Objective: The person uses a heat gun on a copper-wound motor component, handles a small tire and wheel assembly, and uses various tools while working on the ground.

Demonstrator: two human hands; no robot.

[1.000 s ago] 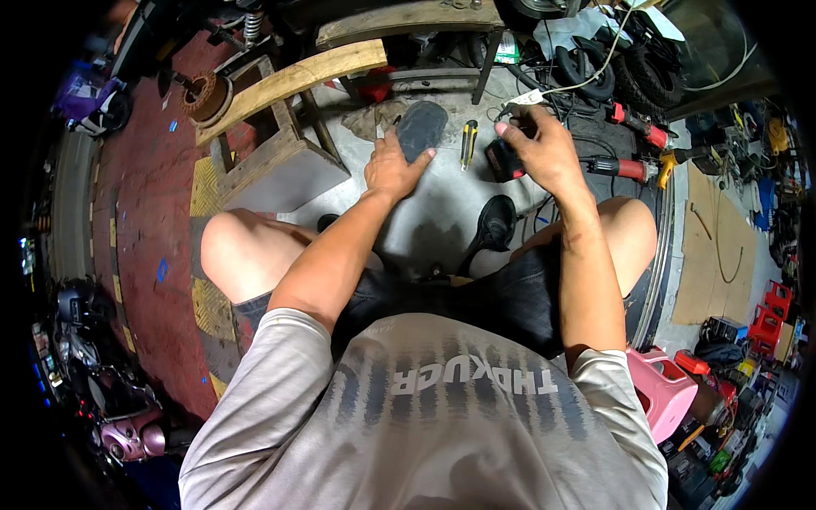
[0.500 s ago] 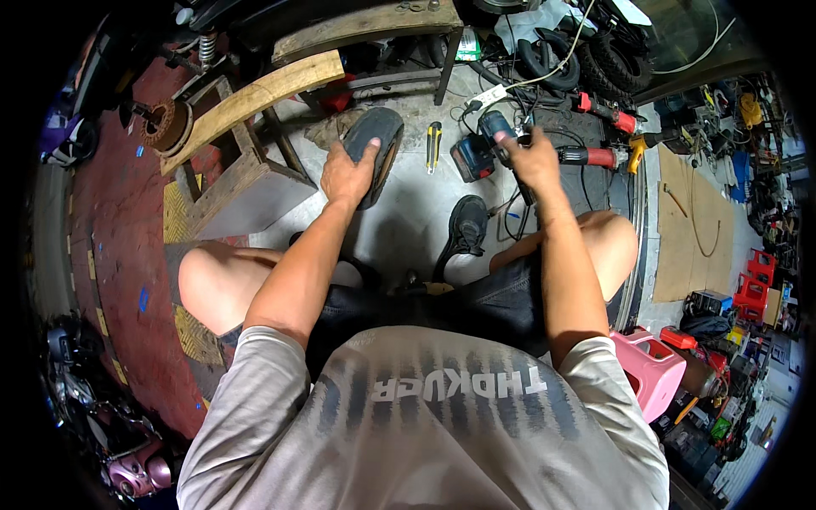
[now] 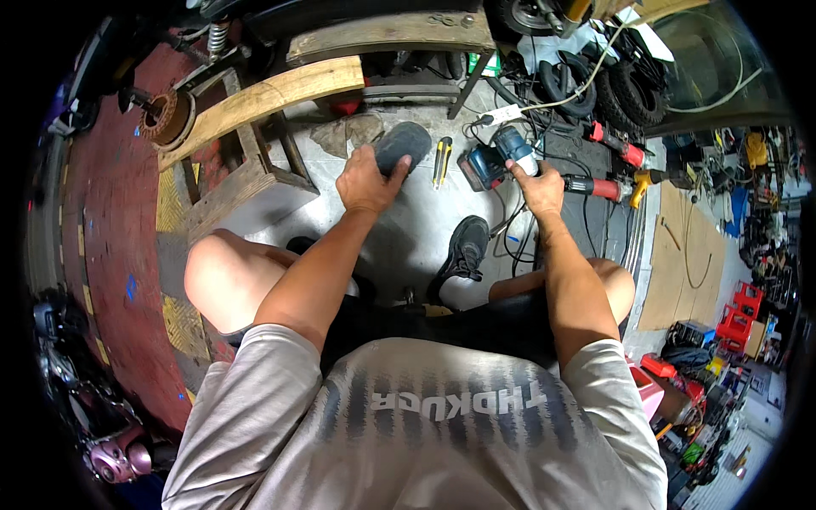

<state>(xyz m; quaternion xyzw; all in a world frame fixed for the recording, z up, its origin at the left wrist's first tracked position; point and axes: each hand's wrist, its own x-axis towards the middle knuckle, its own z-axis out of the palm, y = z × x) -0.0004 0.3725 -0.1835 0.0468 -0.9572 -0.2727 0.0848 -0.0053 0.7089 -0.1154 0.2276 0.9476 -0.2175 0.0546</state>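
My left hand (image 3: 371, 180) is closed round the near end of a dark, worn small tyre (image 3: 405, 146), with the thumb on its side. The tyre's inside is turned away from view. On the right, my right hand (image 3: 542, 189) grips a blue-grey cordless power tool (image 3: 509, 143), fingers curled at its near end. A dark battery block (image 3: 482, 167) sits at the tool's left side; its working tip cannot be made out. Between the two hands a yellow and black utility knife (image 3: 442, 161) lies on the pale floor.
A wooden bench (image 3: 391, 38) stands ahead, and a wooden stand with a curved plank (image 3: 272, 95) is at the left. A white power strip (image 3: 500, 115), cables and a red angle grinder (image 3: 595, 187) lie to the right. My shoe (image 3: 466, 248) is close below.
The tyre has tilted and moved rightward with my left hand, so its brown inner side no longer shows. My right hand has shifted slightly lower on the power tool. The whole view has moved a little.
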